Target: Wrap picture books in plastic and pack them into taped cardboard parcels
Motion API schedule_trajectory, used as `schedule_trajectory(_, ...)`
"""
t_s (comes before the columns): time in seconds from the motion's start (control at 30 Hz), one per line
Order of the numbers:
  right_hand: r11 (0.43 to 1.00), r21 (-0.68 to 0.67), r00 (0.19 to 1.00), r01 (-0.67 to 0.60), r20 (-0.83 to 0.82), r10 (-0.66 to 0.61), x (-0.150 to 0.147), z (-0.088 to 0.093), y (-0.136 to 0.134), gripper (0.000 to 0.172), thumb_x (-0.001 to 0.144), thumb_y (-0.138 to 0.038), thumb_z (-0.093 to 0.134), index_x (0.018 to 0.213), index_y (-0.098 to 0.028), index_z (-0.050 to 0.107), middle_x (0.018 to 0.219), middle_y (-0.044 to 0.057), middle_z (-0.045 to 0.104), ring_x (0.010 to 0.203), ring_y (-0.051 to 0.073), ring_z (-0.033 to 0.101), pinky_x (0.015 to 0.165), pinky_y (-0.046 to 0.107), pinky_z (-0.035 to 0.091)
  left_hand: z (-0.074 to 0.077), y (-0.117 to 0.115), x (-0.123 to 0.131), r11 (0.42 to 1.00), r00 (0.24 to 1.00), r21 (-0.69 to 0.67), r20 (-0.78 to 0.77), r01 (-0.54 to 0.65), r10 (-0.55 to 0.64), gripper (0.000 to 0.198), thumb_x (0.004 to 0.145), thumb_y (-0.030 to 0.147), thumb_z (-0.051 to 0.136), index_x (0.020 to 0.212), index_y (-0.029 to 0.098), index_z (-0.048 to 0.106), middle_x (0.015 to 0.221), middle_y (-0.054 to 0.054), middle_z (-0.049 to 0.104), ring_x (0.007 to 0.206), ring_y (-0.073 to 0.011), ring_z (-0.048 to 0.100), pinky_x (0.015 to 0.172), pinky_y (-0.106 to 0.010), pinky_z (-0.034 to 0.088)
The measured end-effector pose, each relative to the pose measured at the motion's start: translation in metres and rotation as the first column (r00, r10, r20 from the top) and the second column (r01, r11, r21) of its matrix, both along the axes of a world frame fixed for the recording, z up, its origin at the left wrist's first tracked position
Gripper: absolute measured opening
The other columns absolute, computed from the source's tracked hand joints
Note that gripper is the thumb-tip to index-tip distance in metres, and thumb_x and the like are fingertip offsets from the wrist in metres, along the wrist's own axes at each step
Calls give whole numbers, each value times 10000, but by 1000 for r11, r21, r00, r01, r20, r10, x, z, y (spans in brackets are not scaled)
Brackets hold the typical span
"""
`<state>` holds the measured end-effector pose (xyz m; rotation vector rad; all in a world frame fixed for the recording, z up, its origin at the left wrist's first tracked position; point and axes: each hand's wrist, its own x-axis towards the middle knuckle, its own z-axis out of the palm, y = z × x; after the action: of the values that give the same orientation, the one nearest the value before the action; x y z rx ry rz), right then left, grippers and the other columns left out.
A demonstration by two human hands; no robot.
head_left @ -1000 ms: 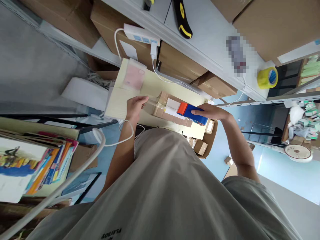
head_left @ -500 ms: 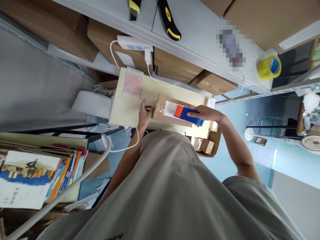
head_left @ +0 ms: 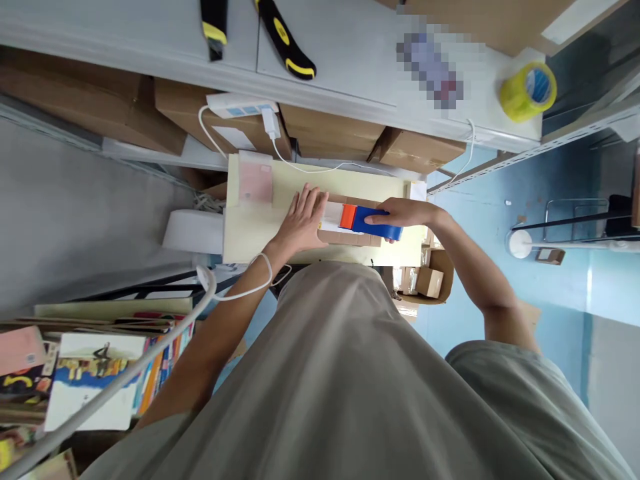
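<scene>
A long cardboard box [head_left: 367,239] with a white label [head_left: 332,217] lies on the pale yellow tabletop [head_left: 290,179]. My left hand [head_left: 303,220] rests over the box's left end, palm down with its fingers spread, and hides that end. In my right hand [head_left: 401,213] is a blue tape dispenser [head_left: 367,221] with an orange front part [head_left: 348,216]. The dispenser sits over the label and the right part of the box.
A pink packet [head_left: 255,179] lies at the table's left end. Behind stands a grey shelf [head_left: 345,80] with cutters [head_left: 285,41], yellow tape [head_left: 529,92] and a power strip [head_left: 237,105]. A white cable [head_left: 250,291] crosses my left forearm. An open carton [head_left: 447,273] holds small boxes.
My left hand has moved from beside the box's left end onto its top, fingers now spread. My right hand still holds the dispenser over the box. The camera view has shifted.
</scene>
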<state>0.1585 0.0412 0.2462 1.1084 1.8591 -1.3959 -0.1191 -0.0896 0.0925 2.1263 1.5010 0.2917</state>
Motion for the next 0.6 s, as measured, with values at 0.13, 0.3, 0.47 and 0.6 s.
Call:
schedule_trajectory(0.13, 995, -85, 999, -46, -27, 44, 8, -2, 11, 859, 848, -1032, 683, 940, -186, 806, 770, 94, 816, 735, 255, 761, 720, 348, 566, 1, -5, -5, 1000, 1000, -29, -29, 3, -4, 1430, 741, 445, 938, 1857, 35, 142, 1904, -328, 189, 1807, -561, 28, 1461, -734, 79)
schedule_trajectory(0.3, 995, -25, 993, -93, 76, 95, 80, 9, 33, 835, 845, -1011, 694, 934, -192, 829, 859, 88, 839, 794, 262, 747, 747, 354, 566, -3, -11, -10, 998, 1000, -59, -7, 3, -3, 1406, 750, 475, 940, 1867, 103, 171, 1924, -288, 172, 1808, -557, 41, 1453, -755, 111)
schedule_trajectory(0.47, 998, -59, 990, 12, 139, -3, 156, 21, 44, 772, 928, -895, 692, 1131, -169, 863, 1031, 129, 872, 935, 286, 776, 883, 387, 614, -5, -9, -10, 996, 1000, -89, 8, 6, -6, 1381, 776, 487, 959, 1860, 107, 192, 1934, -284, 141, 1809, -550, 34, 1455, -749, 121)
schedule_trajectory(0.6, 1000, 9, 974, 20, 224, -22, 161, 3, 38, 731, 858, -892, 788, 1090, -203, 856, 995, 108, 866, 923, 309, 779, 857, 413, 607, -7, -7, -8, 996, 999, -84, 48, 7, -3, 1382, 775, 534, 991, 1847, 108, 230, 1928, -281, 151, 1800, -564, 48, 1459, -744, 115)
